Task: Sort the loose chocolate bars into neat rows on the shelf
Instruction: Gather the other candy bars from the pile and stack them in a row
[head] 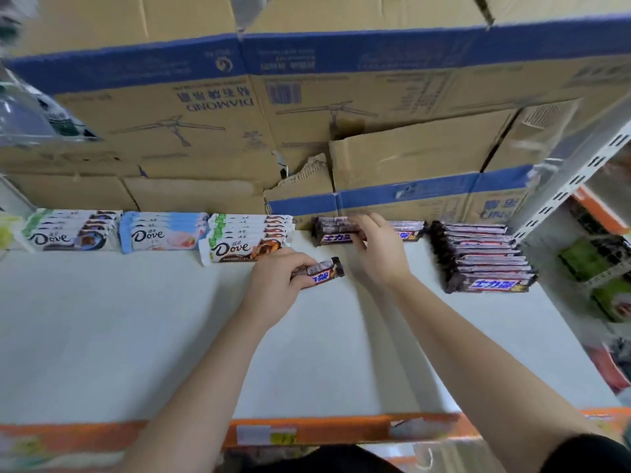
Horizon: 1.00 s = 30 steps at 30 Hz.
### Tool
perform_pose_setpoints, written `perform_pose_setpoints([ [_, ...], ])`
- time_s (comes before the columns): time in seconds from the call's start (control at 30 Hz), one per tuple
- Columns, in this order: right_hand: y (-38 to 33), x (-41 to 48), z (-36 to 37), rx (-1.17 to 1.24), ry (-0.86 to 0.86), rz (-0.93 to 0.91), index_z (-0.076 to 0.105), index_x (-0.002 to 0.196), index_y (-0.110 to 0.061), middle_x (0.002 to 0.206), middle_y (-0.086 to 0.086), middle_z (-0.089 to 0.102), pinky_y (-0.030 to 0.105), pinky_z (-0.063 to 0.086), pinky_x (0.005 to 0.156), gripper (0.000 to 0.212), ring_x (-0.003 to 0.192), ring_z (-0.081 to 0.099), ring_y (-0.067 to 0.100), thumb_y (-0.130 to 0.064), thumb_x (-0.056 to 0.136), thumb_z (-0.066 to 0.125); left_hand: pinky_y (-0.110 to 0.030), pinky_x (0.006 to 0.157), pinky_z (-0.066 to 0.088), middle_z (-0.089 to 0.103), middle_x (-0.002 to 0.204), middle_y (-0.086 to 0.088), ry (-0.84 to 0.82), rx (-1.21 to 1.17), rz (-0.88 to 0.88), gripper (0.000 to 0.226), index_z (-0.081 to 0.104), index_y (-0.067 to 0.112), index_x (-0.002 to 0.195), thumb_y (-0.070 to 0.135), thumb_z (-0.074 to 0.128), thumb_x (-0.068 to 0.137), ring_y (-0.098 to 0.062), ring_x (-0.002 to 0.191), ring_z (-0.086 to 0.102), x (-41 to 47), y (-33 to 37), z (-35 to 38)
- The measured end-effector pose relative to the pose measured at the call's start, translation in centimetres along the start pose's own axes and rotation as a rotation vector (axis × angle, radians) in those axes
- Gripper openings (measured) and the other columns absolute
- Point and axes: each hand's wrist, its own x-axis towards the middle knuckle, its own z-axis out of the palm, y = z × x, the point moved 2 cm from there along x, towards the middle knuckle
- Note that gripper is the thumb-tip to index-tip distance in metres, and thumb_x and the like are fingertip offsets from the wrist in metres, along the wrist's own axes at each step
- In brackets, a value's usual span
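Three rows of white and blue Dove bars (164,232) line the back left of the white shelf (102,329). A long row of dark brown Snickers bars (485,257) runs forward at the right. Between them lies a short stack of Snickers bars (336,230) against the cardboard. My right hand (377,247) rests on that stack, fingers curled over its front bar. My left hand (276,285) holds a loose Snickers bar (324,271) just above the shelf, in front of the stack.
Brown cardboard boxes (307,131) with blue bands wall off the back of the shelf. A white slotted upright (573,179) stands at the right, with other goods beyond it. An orange price strip (307,431) edges the shelf front.
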Motion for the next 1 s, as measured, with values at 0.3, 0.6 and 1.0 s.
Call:
perform_pose_setpoints([
  [0.3, 3.0, -6.3, -2.2, 0.083, -0.079, -0.091, 0.065, 0.092, -0.014, 0.088, 0.003, 0.061, 0.033, 0.046, 0.073, 0.019, 0.084, 0.057, 0.026, -0.003, 0.08, 0.056, -0.026, 0.07, 0.036, 0.065, 0.1, -0.001, 0.081, 0.188, -0.046, 0.021, 0.07, 0.016, 0.098, 0.017, 0.071, 0.077, -0.021, 0.094, 0.057, 6.3, 2.2, 4.2],
  [0.6, 3.3, -7.0, -2.6, 0.145, -0.088, -0.124, 0.066, 0.093, -0.014, 0.088, 0.002, 0.063, 0.033, 0.046, 0.075, 0.02, 0.086, 0.057, 0.024, -0.003, 0.081, 0.053, -0.035, 0.083, 0.037, 0.06, 0.1, -0.001, 0.171, 0.454, -0.045, 0.025, 0.066, 0.019, 0.102, 0.028, 0.071, 0.078, -0.023, 0.098, 0.047, 7.4, 2.2, 5.1],
  [1.0, -7.1, -2.5, -0.1, 0.273, -0.035, -0.338, 0.067, 0.097, -0.01, 0.093, 0.004, 0.063, 0.024, 0.041, 0.074, 0.024, 0.087, 0.055, 0.021, 0.004, 0.081, 0.055, -0.033, 0.078, 0.038, 0.066, 0.09, 0.003, 0.449, 0.41, 0.004, 0.023, 0.066, 0.022, 0.088, 0.034, 0.047, 0.088, -0.024, 0.088, 0.059, -0.5, -2.7, -3.9],
])
